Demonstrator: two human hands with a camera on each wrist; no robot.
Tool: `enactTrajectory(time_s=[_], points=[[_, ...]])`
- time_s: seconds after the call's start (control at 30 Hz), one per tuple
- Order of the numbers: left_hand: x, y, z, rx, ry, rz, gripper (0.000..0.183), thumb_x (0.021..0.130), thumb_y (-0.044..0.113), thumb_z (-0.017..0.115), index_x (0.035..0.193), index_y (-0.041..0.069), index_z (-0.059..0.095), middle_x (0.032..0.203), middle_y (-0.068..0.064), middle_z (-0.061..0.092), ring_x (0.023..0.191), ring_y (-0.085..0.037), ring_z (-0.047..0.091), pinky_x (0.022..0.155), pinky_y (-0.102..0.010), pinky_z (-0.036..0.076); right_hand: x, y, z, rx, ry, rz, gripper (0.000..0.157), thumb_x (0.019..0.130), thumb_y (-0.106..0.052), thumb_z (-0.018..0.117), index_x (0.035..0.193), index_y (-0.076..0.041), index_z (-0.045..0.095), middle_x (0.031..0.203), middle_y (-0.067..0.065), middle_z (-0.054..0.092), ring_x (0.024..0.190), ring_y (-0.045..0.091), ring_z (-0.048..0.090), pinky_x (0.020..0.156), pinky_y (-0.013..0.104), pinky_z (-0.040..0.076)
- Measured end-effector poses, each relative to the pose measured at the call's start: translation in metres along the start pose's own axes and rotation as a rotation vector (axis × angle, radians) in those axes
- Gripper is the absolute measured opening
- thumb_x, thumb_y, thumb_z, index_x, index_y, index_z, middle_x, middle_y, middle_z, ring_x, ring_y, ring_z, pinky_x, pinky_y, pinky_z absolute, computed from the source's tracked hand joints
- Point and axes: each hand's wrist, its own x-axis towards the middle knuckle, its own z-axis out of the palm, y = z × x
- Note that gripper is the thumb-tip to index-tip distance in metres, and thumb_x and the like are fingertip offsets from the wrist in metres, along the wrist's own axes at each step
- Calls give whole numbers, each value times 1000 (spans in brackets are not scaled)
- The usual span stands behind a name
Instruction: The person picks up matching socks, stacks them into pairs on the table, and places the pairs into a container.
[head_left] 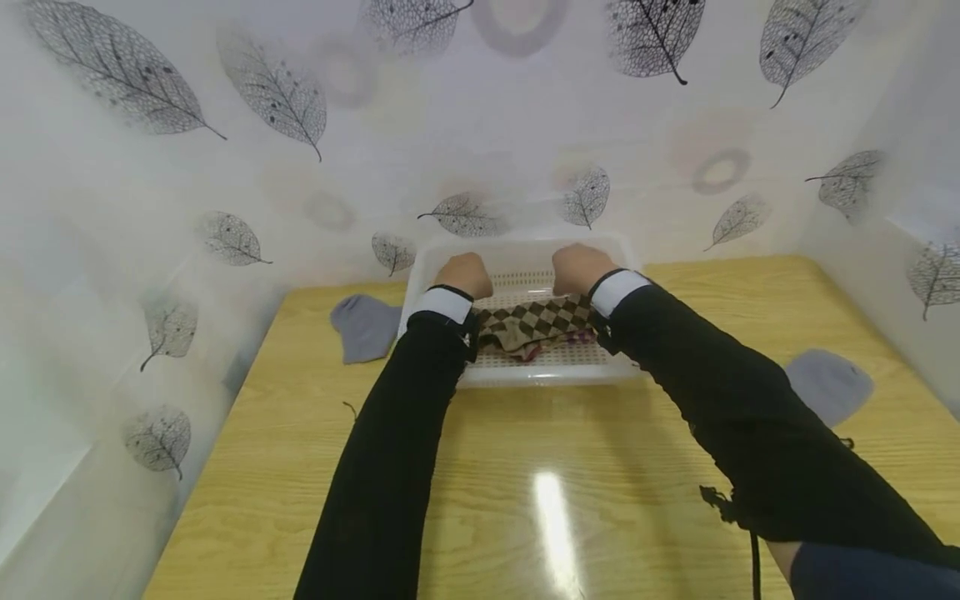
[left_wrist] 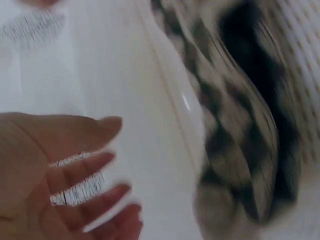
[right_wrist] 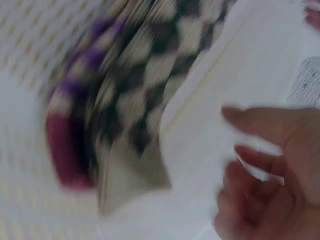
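A white plastic basket (head_left: 547,379) with a perforated bottom stands against the wall. Inside lies a brown-and-beige diamond-patterned sock (head_left: 536,321), lengthwise between my wrists. Beside it, a second sock with purple and maroon parts (right_wrist: 70,145) shows in the right wrist view. My left hand (head_left: 465,275) hovers over the basket's left part; its fingers are spread apart in the left wrist view, holding nothing. Over the right part is my right hand (head_left: 581,265), thumb held away from loosely bent fingers, nothing between them. Both wrist views are blurred.
A grey sock (head_left: 363,327) lies on the wooden table (head_left: 540,442) left of the basket. Another grey piece of knitwear (head_left: 828,385) lies at the right, partly behind my right sleeve. Leaf-patterned walls (head_left: 517,125) close off the back and sides.
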Motion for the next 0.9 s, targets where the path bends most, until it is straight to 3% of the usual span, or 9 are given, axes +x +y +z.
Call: enactTrajectory(time_s=[0.13, 0.2, 0.27, 0.37, 0.47, 0.6, 0.77, 0.8, 0.9], points=[[15, 11, 14, 56, -313, 74, 23, 85, 28, 58, 92, 8, 68, 89, -2, 63, 77, -17, 56, 71, -31, 45, 7, -7, 14, 76, -287, -84, 27, 83, -33, 58, 82, -6, 63, 71, 0, 53, 63, 14, 46, 61, 31, 41], [20, 11, 21, 91, -416, 54, 24, 83, 33, 59, 89, 12, 69, 90, 0, 62, 79, -16, 55, 71, -32, 45, 9, -7, 21, 82, -346, -69, 39, 83, -44, 55, 88, -7, 65, 74, 0, 54, 65, 15, 48, 63, 32, 42], [23, 11, 26, 104, -443, 16, 25, 81, 37, 62, 83, 14, 69, 85, 1, 60, 76, -16, 53, 68, -33, 44, 11, -7, 27, 80, -345, -32, 47, 81, -53, 52, 90, -8, 64, 75, -1, 53, 69, 16, 48, 65, 33, 41], [22, 11, 28, 36, -421, -38, 25, 78, 38, 64, 76, 13, 69, 80, 1, 60, 71, -17, 52, 65, -33, 44, 14, -7, 34, 56, -331, 25, 58, 75, -63, 52, 93, -9, 62, 83, 2, 53, 75, 19, 50, 67, 35, 41], [19, 10, 28, -8, -408, -51, 25, 78, 39, 64, 81, 14, 68, 86, 0, 60, 75, -17, 53, 68, -35, 44, 18, -9, 40, 15, -354, 76, 67, 67, -69, 56, 97, -10, 61, 93, 3, 55, 83, 21, 51, 72, 38, 43], [12, 8, 25, 32, -422, -26, 34, 79, 45, 61, 98, 17, 64, 104, 0, 56, 90, -18, 52, 76, -37, 43, 21, -15, 42, -3, -404, 126, 77, 59, -72, 59, 106, -10, 60, 109, 6, 55, 94, 25, 51, 77, 43, 43], [13, 3, 23, 41, -477, 20, 39, 76, 49, 62, 99, 17, 65, 110, 1, 55, 95, -17, 50, 80, -34, 42, 25, -21, 43, 42, -418, 178, 90, 57, -76, 57, 120, -12, 54, 125, 10, 46, 108, 30, 45, 82, 45, 40], [16, 1, 25, 32, -485, 15, 38, 75, 48, 63, 97, 17, 67, 108, 1, 56, 94, -17, 50, 79, -34, 43, 26, -21, 44, 49, -417, 183, 93, 55, -76, 57, 120, -11, 54, 126, 12, 45, 109, 30, 45, 82, 45, 40], [22, -1, 28, 21, -502, 5, 31, 75, 41, 66, 97, 20, 67, 105, 4, 57, 91, -15, 51, 76, -32, 44, 30, -18, 48, 37, -409, 153, 80, 56, -72, 61, 107, -10, 61, 119, 11, 50, 102, 27, 48, 80, 41, 42]])
